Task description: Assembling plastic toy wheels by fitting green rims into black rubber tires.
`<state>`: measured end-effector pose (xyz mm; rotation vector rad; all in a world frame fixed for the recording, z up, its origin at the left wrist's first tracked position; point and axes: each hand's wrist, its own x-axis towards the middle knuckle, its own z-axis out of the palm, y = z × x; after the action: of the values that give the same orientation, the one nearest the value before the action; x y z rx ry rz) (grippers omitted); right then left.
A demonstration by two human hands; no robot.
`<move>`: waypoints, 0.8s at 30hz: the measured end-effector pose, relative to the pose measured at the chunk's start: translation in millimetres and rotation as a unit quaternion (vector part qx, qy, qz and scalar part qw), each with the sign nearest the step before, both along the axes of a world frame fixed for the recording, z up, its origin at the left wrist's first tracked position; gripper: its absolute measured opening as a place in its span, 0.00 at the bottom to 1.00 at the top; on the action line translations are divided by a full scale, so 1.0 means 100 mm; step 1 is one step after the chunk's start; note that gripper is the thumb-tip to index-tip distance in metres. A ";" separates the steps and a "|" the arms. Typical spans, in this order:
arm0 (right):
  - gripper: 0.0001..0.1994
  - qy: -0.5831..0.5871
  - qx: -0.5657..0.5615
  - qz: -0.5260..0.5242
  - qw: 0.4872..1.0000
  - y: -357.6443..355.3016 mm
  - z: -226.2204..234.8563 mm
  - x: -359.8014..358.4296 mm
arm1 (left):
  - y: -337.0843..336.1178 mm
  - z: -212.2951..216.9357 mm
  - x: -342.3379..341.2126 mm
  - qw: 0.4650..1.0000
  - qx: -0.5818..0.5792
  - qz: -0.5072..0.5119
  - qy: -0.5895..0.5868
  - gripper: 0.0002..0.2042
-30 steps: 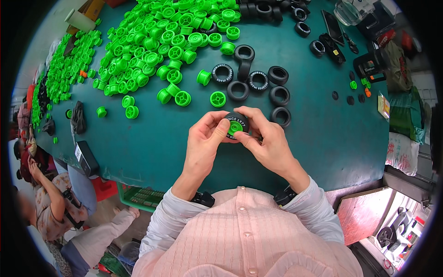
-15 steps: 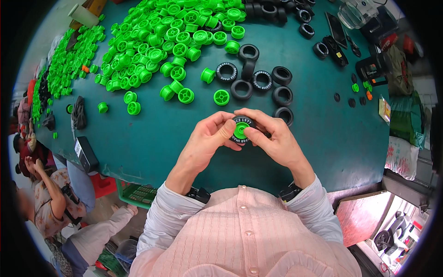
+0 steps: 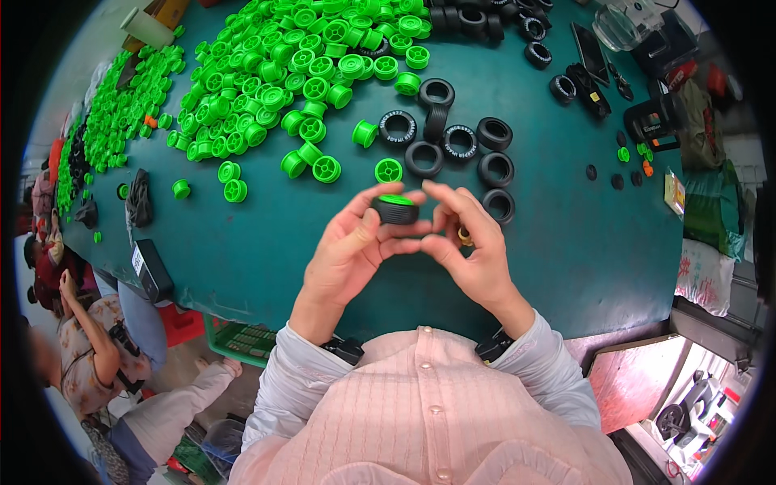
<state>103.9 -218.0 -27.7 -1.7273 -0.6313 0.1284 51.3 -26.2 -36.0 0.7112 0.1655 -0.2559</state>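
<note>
My left hand [image 3: 349, 250] pinches a small toy wheel [image 3: 395, 209], a black rubber tyre around a green plastic hub, between thumb and fingers. My right hand [image 3: 467, 246] is beside it with fingers spread, fingertips close to the wheel. Both hands are raised above the dark teal table [image 3: 267, 234]. Just beyond the hands lie several loose black tyres [image 3: 495, 170] and a single green hub [image 3: 388, 170].
A big heap of green hubs [image 3: 291, 73] covers the far left of the table, with another green pile [image 3: 105, 129] at the left edge. More black tyres [image 3: 477, 16] and dark tools [image 3: 655, 121] sit at the far right. A seated person [image 3: 97, 356] is at lower left.
The wheel has turned from facing me to lying on its side. My hands rose toward me, and my right fingers have opened away from the wheel.
</note>
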 end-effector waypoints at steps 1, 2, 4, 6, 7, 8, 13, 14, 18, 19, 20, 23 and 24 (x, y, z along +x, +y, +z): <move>0.15 0.027 0.032 -0.005 0.999 -0.01 -0.07 -0.01 | 0.01 0.02 0.00 0.999 0.013 0.029 -0.017 0.27; 0.09 0.059 0.027 -0.016 0.998 -0.05 -0.13 -0.05 | 0.03 0.02 -0.01 0.999 0.015 0.034 -0.027 0.30; 0.07 0.118 0.025 -0.019 0.993 -0.11 -0.21 -0.07 | 0.03 0.01 -0.03 0.998 -0.029 0.061 -0.017 0.30; 0.07 0.140 -0.044 -0.019 0.989 -0.12 -0.07 -0.03 | 0.02 0.00 -0.04 0.996 -0.023 0.087 -0.007 0.29; 0.07 0.133 -0.072 -0.017 0.988 -0.10 0.00 -0.02 | 0.01 -0.01 -0.03 0.995 0.002 0.096 -0.002 0.28; 0.07 0.127 -0.101 -0.015 0.987 -0.08 0.05 -0.01 | -0.01 -0.02 -0.03 0.994 0.027 0.106 0.004 0.27; 0.04 -0.087 -0.159 -0.027 0.983 0.12 0.10 0.00 | -0.15 0.00 0.01 0.986 0.106 0.124 -0.013 0.22; 0.03 -0.075 -0.172 -0.057 0.981 0.17 0.15 -0.02 | -0.17 0.01 0.02 0.983 0.123 0.132 -0.018 0.21; 0.04 -0.070 -0.240 -0.046 0.967 0.21 0.22 -0.04 | -0.21 0.05 0.02 0.977 0.148 0.154 -0.011 0.20; 0.04 -0.090 -0.230 -0.051 0.968 0.22 0.19 -0.03 | -0.22 0.05 0.02 0.975 0.159 0.155 -0.017 0.19; 0.04 -0.111 -0.219 -0.056 0.968 0.22 0.17 -0.02 | -0.23 0.05 0.02 0.973 0.170 0.157 -0.023 0.19; 0.05 -0.097 -0.232 -0.054 0.966 0.22 0.23 -0.01 | -0.24 0.05 0.03 0.970 0.180 0.161 -0.029 0.18; 0.05 -0.096 -0.234 -0.050 0.966 0.21 0.23 -0.01 | -0.24 0.05 0.03 0.969 0.183 0.162 -0.029 0.18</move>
<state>103.2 -197.0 -5.1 -2.2453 -0.6910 0.0406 54.5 -50.5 -30.7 1.0424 0.2742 0.1124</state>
